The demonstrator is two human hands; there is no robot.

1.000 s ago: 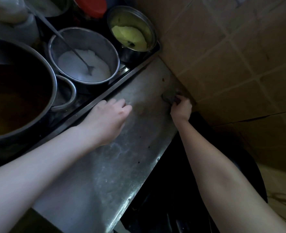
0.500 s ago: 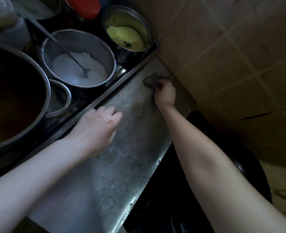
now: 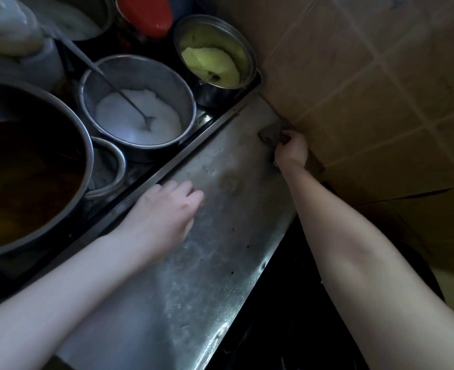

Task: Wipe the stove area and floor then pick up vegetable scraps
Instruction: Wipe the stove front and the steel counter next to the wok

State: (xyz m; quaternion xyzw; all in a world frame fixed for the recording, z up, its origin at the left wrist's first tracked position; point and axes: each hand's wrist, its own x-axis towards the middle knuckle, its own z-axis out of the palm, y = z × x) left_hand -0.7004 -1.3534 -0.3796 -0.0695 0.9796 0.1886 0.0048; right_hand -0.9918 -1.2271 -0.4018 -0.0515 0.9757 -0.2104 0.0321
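The dark cloth [image 3: 270, 134] sits at the far end of the steel ledge [image 3: 215, 276], pushed into the seam where the metal meets the tiled wall [image 3: 367, 89]. The right hand [image 3: 291, 149] has it, fingers curled over its near edge and pressing it down. That arm is stretched nearly straight along the right side of the ledge, wrist low, knuckles close to the tiles. The ledge is a long strip running from near to far and leaning right. From the cloth, almost all of its length lies back toward the person, so I would guess the next stroke has to be a pull nearward along that axis. A few dark specks [image 3: 247, 247] sit by the right edge about halfway down, in the line of such a pull. The left hand [image 3: 164, 214] holds nothing. It rests palm down on the left side of the strip, fingers loosely bent, just beside the black rim that holds the pot of white powder [image 3: 138, 108] and the pot of yellow-green paste [image 3: 215, 60]. It is well short of the cloth and looks to be only a brace. No scraps or floor show from here.
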